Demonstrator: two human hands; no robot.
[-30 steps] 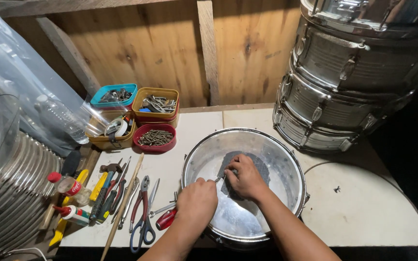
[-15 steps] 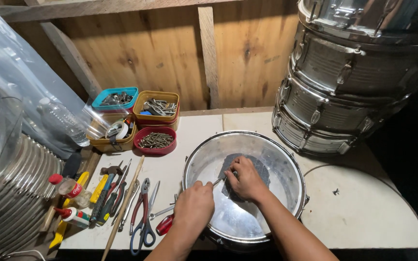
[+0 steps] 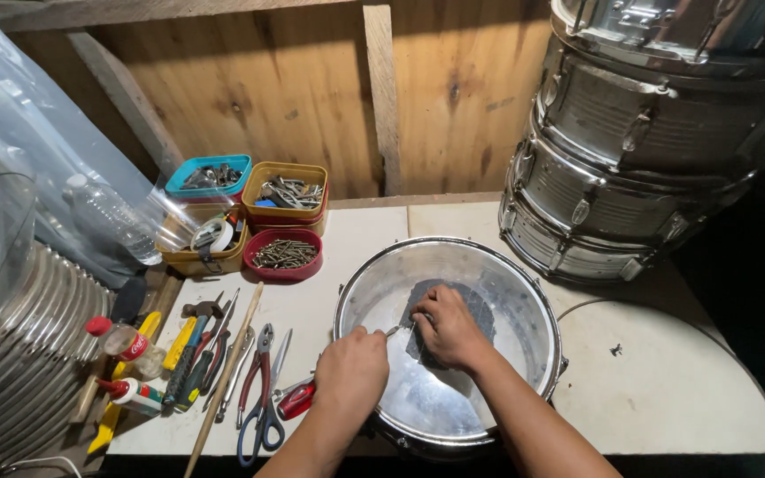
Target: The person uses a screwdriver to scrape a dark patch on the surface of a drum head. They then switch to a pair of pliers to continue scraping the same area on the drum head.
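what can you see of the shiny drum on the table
The drum is round, shallow and shiny metal, lying flat on the white table with its open side up. A dark grey patch sits inside. The right hand presses on that patch; the left hand rests at the near rim with a thin metal tool.

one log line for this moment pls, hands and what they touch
left hand: holds thin metal tool at drum rim | right hand: pressed on dark patch inside drum | pliers on table
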